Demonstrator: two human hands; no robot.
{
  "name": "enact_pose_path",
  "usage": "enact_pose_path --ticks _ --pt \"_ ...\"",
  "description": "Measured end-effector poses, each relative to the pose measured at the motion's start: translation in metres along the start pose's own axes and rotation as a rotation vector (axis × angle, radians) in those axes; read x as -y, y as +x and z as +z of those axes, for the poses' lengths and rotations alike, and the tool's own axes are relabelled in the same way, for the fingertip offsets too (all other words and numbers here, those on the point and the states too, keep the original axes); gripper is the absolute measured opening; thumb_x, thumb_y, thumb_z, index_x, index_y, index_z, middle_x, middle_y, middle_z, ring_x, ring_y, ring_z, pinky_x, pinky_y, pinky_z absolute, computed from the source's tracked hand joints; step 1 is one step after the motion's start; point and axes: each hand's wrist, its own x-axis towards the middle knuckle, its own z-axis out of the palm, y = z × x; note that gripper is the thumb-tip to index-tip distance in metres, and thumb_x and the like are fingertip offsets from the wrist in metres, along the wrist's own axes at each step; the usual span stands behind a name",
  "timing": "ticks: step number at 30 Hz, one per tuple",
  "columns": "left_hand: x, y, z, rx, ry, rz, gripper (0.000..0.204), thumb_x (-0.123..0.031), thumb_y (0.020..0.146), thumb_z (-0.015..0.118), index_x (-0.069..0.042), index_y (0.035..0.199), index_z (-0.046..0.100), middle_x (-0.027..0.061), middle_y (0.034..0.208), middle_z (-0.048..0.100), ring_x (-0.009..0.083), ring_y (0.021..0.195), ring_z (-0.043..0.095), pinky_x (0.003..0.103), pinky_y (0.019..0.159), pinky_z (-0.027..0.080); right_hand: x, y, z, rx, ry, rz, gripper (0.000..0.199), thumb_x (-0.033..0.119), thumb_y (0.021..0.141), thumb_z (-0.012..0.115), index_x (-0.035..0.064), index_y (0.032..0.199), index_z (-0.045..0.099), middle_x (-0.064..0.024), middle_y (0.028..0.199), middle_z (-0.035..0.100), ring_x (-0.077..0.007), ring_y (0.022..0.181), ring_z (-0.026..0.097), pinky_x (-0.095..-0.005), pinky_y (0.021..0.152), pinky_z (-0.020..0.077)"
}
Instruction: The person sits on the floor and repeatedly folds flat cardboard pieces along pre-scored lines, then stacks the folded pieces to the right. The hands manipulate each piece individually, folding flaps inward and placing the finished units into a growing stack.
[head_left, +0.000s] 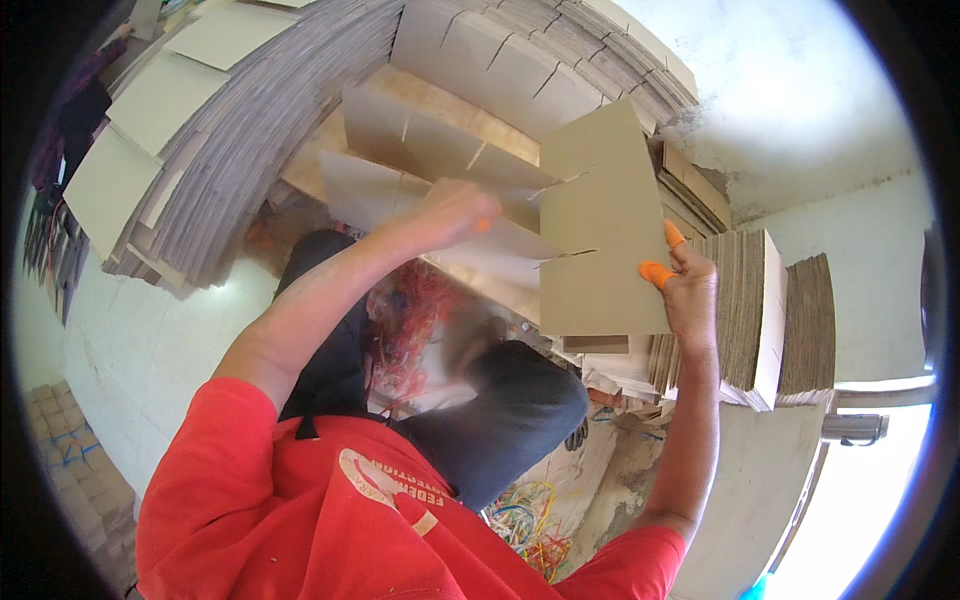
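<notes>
My right hand (690,290), with orange finger covers on thumb and finger, grips the right edge of an upright slotted cardboard sheet (605,225). Two long slotted cardboard strips, a nearer one (365,190) and a farther one (385,135), stand on edge and meet this sheet at its slots. Over the nearer strip my left hand (458,215) is closed in a fist, slightly blurred, with an orange cover on one finger. Whether it pinches anything is hidden.
Tall stacks of cardboard sheets (285,105) rise at the left. More slotted cardboard (500,60) is piled at the back, and upright bundles (745,310) stand at the right by the wall. Red plastic strands (410,320) and a tangle of coloured straps (530,520) lie below.
</notes>
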Motion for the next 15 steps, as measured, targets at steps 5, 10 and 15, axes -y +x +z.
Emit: enact_pose_path --ticks 5,10,15 --pt "-0.002 -0.001 0.0 -0.011 -0.004 0.003 0.018 -0.015 0.077 0.071 -0.009 0.094 0.071 0.0194 0.073 0.065 0.0384 0.071 0.065 0.049 0.063 0.049 -0.003 0.005 0.032 0.105 -0.103 -0.029 0.063 -0.006 0.079 0.069 -0.0088 0.136 0.043 -0.013 0.124 0.061 -0.0118 0.107 0.056 -0.0252 0.092 0.0447" --pt "0.0 0.004 0.006 0.009 0.05 -0.059 0.018 -0.018 0.076 0.072 -0.009 0.092 0.072 0.0174 0.075 0.067 0.0365 0.071 0.065 0.048 0.063 0.05 -0.002 0.01 0.041 0.144 -0.126 -0.13 0.062 -0.006 0.08 0.068 -0.0073 0.137 0.042 -0.0126 0.121 0.063 -0.0103 0.106 0.056 -0.0246 0.091 0.0449" --pt "0.01 0.007 0.014 -0.019 0.085 -0.038 0.019 -0.02 0.076 0.072 -0.01 0.092 0.072 0.016 0.075 0.068 0.0352 0.071 0.066 0.047 0.062 0.05 -0.009 0.016 0.048 0.257 -0.235 -0.17 0.068 -0.002 0.079 0.07 -0.0034 0.14 0.039 -0.0154 0.111 0.067 -0.0159 0.099 0.061 -0.0296 0.083 0.0485"
